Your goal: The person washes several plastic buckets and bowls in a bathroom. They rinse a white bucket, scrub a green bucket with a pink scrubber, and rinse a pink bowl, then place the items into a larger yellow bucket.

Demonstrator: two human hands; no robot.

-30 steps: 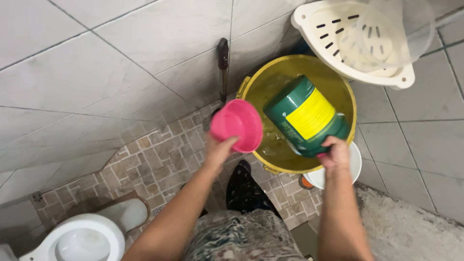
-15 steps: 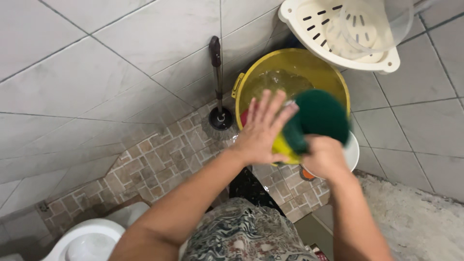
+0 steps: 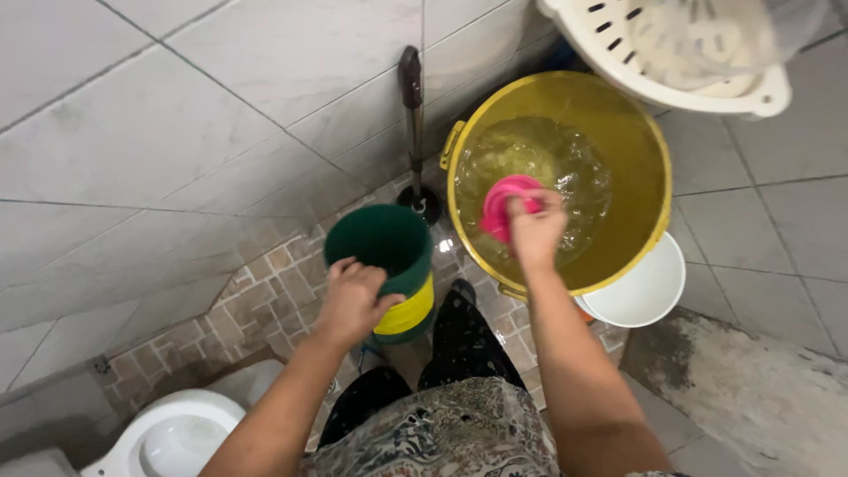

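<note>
Gripping green can [image 3: 382, 265] rim, left hand [image 3: 352, 300] (mouth upward); right hand [image 3: 533, 231] pinching pink scoop [image 3: 503, 205].

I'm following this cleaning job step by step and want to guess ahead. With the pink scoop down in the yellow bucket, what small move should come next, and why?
Probably lift the pink scoop filled and tip it into the green container. The right hand holds it at the water in the yellow bucket, while the left hand grips the container's rim, mouth up.
</note>
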